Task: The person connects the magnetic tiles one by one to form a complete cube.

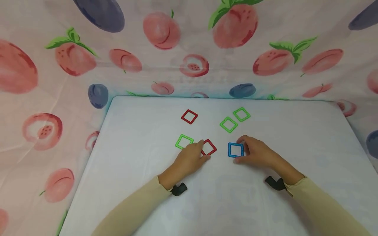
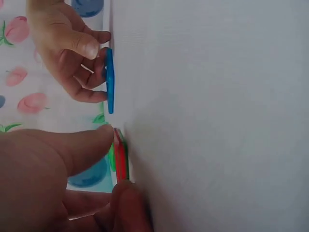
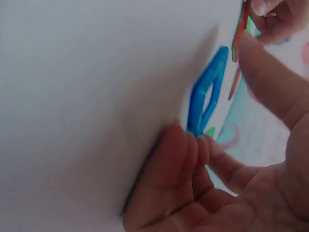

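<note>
My left hand (image 1: 190,157) pinches a red square magnetic tile (image 1: 212,144), an open frame, between thumb and fingers, low over the white table. Partly hidden behind that hand is a green square tile (image 1: 180,141). On the right, my right hand (image 1: 257,152) has its thumb and curled fingers around a blue square tile (image 1: 228,150). In the right wrist view the fingertips (image 3: 193,145) meet one end of the blue tile (image 3: 197,104), while the thumb lies close to its other end. A small gap separates the red and blue tiles.
Another red square tile (image 1: 189,117) lies farther back on the white table (image 1: 141,131). Two green square tiles, a nearer one (image 1: 221,124) and a farther one (image 1: 249,116), lie behind the blue tile. A fruit-print cloth (image 1: 133,39) hangs beyond the table's back edge.
</note>
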`<state>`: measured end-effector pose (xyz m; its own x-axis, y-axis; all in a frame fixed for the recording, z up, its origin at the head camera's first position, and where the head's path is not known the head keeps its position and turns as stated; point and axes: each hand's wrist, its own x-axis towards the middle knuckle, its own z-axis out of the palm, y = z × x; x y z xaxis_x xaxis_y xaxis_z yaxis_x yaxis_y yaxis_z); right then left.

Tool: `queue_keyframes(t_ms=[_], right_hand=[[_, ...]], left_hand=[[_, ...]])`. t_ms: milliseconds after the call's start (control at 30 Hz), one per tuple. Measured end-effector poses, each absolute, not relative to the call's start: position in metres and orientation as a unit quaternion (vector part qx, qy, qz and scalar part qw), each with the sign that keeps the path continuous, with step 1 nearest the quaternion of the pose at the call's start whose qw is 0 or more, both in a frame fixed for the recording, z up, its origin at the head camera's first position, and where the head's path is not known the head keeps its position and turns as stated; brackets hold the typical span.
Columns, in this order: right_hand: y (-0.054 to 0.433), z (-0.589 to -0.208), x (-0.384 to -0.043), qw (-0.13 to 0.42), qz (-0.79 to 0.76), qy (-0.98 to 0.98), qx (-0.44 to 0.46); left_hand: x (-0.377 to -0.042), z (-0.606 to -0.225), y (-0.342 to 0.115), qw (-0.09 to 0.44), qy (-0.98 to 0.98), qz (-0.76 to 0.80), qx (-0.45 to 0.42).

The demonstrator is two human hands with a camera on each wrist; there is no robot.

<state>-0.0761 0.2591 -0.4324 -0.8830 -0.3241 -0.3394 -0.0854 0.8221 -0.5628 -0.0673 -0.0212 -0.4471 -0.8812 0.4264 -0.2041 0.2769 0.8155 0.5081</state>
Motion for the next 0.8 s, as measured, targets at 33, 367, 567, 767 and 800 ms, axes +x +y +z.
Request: queue_keyframes(t_ms=[33,367,567,767,800], right_hand=[[0.258,-0.434,-0.076,0.216,-0.272,0.931,-0.108],[0.248,-0.430,-0.084,0.242,-0.227,0.940,-0.077],[0.255,-0.430,-0.086,0.256,-0.270,0.926,-0.066],[0.262,-0.426,-0.081,0.306,-0.369,0.877,-0.020],[0.262,-0.425,-0.080,0.315,-0.388,0.866,-0.010]], left_hand=[[-0.067,-0.448,-0.020,0.155,0.941,0.236,0.186],[-0.076,-0.448,-0.030,0.192,0.913,0.252,0.257],[-0.083,-0.448,-0.041,0.209,0.895,0.288,0.268],[-0.083,-0.450,-0.041,0.206,0.896,0.284,0.271],[-0.082,-0.451,-0.041,0.204,0.897,0.281,0.272]])
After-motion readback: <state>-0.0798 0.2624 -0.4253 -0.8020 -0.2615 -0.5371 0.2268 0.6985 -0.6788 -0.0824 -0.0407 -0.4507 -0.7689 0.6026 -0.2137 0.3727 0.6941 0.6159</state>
